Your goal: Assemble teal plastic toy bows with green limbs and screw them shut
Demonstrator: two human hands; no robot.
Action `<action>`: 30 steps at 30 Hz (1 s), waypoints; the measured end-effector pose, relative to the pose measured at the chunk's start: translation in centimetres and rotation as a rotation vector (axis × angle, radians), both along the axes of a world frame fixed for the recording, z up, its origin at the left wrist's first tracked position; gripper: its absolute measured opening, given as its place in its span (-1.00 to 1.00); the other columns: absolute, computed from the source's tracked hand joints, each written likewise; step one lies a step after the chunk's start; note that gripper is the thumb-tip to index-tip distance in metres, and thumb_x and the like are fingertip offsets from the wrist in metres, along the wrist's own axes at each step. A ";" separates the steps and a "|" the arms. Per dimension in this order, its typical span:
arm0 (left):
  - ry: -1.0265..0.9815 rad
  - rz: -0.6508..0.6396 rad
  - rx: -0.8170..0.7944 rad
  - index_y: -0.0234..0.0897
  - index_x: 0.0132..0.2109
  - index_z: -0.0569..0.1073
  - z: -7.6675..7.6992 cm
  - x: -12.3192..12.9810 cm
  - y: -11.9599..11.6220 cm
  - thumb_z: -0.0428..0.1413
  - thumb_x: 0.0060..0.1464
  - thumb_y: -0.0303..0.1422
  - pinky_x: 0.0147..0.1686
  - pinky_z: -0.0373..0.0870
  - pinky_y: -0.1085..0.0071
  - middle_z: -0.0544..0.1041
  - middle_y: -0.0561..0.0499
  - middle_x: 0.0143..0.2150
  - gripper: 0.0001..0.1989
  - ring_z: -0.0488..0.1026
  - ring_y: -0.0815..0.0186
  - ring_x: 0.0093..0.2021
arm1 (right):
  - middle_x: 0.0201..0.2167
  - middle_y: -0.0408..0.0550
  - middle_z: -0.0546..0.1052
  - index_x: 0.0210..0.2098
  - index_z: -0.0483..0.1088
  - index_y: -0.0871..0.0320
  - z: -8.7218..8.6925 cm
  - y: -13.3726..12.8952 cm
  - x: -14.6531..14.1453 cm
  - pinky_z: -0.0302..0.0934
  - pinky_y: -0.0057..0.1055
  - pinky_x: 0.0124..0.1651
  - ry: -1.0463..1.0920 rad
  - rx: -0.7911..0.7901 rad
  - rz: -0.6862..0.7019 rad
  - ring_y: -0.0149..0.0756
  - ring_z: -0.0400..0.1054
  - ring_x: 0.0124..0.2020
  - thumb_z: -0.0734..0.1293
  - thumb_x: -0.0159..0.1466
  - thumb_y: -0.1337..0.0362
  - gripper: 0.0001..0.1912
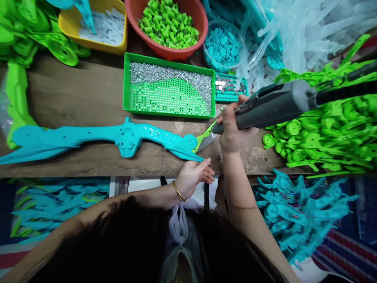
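Observation:
My right hand (232,131) is wrapped round a grey power screwdriver (271,103), its tip pointing left over a lime-green part (203,137). A long turquoise plastic piece, shaped like a bow (100,135), lies across the wooden table. Its right tip touches my left hand (196,177), whose thumb lies against the edge while the other fingers curl below. A gold bangle circles the left wrist. The lime-green part meets the round right end of the turquoise piece.
Behind lies a green perforated tray (169,96) of small screws. Farther back are a red bowl (171,49) of green pieces, a yellow bin (94,43) and a clear tub (225,45). Green parts (326,135) heap at right; turquoise parts (303,212) lie below the table edge.

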State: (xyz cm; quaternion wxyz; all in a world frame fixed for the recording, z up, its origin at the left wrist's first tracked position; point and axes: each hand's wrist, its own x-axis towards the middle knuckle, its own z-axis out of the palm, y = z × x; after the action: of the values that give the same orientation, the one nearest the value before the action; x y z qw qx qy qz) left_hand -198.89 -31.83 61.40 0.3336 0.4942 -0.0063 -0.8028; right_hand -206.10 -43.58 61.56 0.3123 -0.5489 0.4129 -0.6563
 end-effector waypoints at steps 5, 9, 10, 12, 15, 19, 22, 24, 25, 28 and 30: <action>0.012 -0.013 -0.008 -0.51 -0.51 0.43 0.0 0.3 -0.1 0.09 0.25 -0.37 -0.65 0.31 0.61 0.47 -0.04 -0.60 -0.63 0.41 0.48 -0.66 | -0.49 -0.23 0.37 -0.33 0.38 0.08 0.5 -0.1 0.0 0.46 -0.30 -0.32 0.019 0.003 -0.003 -0.39 0.40 -0.52 0.43 0.20 0.09 -0.78; 0.097 -0.140 0.017 -0.46 -0.33 0.44 0.0 1.3 0.1 0.14 0.20 -0.22 -0.59 0.39 0.55 0.52 -0.05 -0.53 -0.68 0.47 0.41 -0.61 | -0.41 -0.22 0.44 -0.24 0.42 0.05 2.2 -2.0 1.1 0.33 -0.44 -0.49 -0.060 -0.101 0.027 -0.48 0.35 -0.59 0.42 0.22 0.17 -0.83; 0.142 -0.235 0.008 -0.45 -0.29 0.44 0.2 1.6 0.2 0.14 0.18 -0.15 -0.58 0.40 0.53 0.53 -0.07 -0.52 -0.64 0.48 0.39 -0.60 | -0.38 -0.22 0.44 -0.19 0.42 0.04 2.3 -2.8 1.5 0.30 -0.46 -0.52 -0.110 -0.144 0.003 -0.51 0.32 -0.61 0.42 0.22 0.18 -0.82; 0.206 -0.431 -0.085 -0.43 -0.26 0.44 0.7 2.2 0.2 0.17 0.09 -0.02 -0.59 0.40 0.50 0.54 -0.08 -0.49 -0.54 0.48 0.36 -0.59 | -0.34 -0.21 0.44 -0.10 0.39 0.01 1.9 -4.4 2.3 0.30 -0.46 -0.51 -0.160 -0.165 -0.025 -0.53 0.32 -0.61 0.38 0.26 0.15 -0.76; 0.100 -0.547 -0.380 -0.38 -0.22 0.44 1.8 3.2 -0.1 0.17 0.05 0.01 -0.64 0.32 0.53 0.54 -0.05 -0.42 -0.53 0.45 0.39 -0.56 | -0.24 -0.13 0.44 0.04 0.33 0.01 -0.4 -6.4 2.7 0.41 -0.34 -0.37 -0.042 -0.015 0.045 -0.42 0.42 -0.50 0.26 0.33 0.08 -0.67; -0.468 -0.439 -0.852 -0.33 -0.14 0.48 2.1 4.5 -1.3 0.03 0.23 -0.21 -0.48 0.39 0.47 0.56 -0.01 -0.34 -0.73 0.45 0.40 -0.46 | -0.16 -0.06 0.44 0.15 0.26 0.01 -2.8 -7.5 2.5 0.44 -0.24 -0.24 0.093 0.021 0.015 -0.33 0.46 -0.41 0.19 0.36 0.04 -0.59; -1.023 -0.381 -1.275 -0.33 -0.07 0.50 1.3 5.0 -2.4 -0.03 0.29 -0.35 -0.09 0.44 0.29 0.59 -0.09 -0.17 -0.76 0.51 0.25 -0.16 | -0.26 -0.11 0.41 0.10 0.27 0.00 -2.9 -7.2 2.6 0.42 -0.25 -0.28 0.029 -0.064 -0.059 -0.37 0.40 -0.49 0.22 0.34 0.05 -0.62; -1.318 -0.472 -1.459 -0.39 -0.01 0.48 0.6 4.9 -3.1 -0.04 0.29 -0.38 0.09 0.35 0.17 0.55 -0.17 -0.01 -0.73 0.45 0.12 0.04 | -0.30 -0.13 0.39 0.06 0.27 0.00 -2.5 -6.9 2.9 0.40 -0.25 -0.29 -0.018 -0.069 -0.045 -0.39 0.36 -0.53 0.24 0.31 0.05 -0.64; -1.434 -0.545 -1.495 -0.42 0.03 0.47 0.3 4.8 -3.3 -0.03 0.28 -0.38 0.12 0.32 0.13 0.53 -0.21 0.03 -0.71 0.41 0.08 0.08 | -0.30 -0.13 0.39 0.06 0.26 0.00 -2.2 -6.8 3.0 0.40 -0.25 -0.30 -0.021 -0.045 -0.028 -0.39 0.35 -0.54 0.24 0.31 0.04 -0.63; -1.655 -0.723 -1.463 -0.49 0.10 0.42 -0.2 4.5 -3.6 0.02 0.25 -0.35 0.09 0.31 0.09 0.51 -0.25 0.04 -0.64 0.41 0.03 0.05 | -0.27 -0.10 0.43 0.05 0.25 0.02 -1.0 -6.4 3.3 0.38 -0.28 -0.37 -0.004 0.023 -0.032 -0.40 0.34 -0.56 0.25 0.29 0.03 -0.61; -1.694 -0.777 -1.433 -0.47 0.09 0.43 -0.3 4.5 -3.4 0.03 0.25 -0.32 0.01 0.33 0.13 0.52 -0.22 0.00 -0.64 0.43 0.06 -0.01 | -0.29 -0.11 0.44 0.02 0.27 0.03 0.2 -6.0 3.1 0.35 -0.33 -0.44 -0.011 -0.023 -0.102 -0.43 0.32 -0.59 0.26 0.28 0.06 -0.64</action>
State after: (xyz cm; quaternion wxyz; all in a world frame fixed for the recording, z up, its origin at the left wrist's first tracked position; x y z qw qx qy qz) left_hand -194.40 -35.22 61.10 0.1576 0.5345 -0.8266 -0.0786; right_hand -203.04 -49.63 61.76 0.2743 -0.5270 0.4313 -0.6790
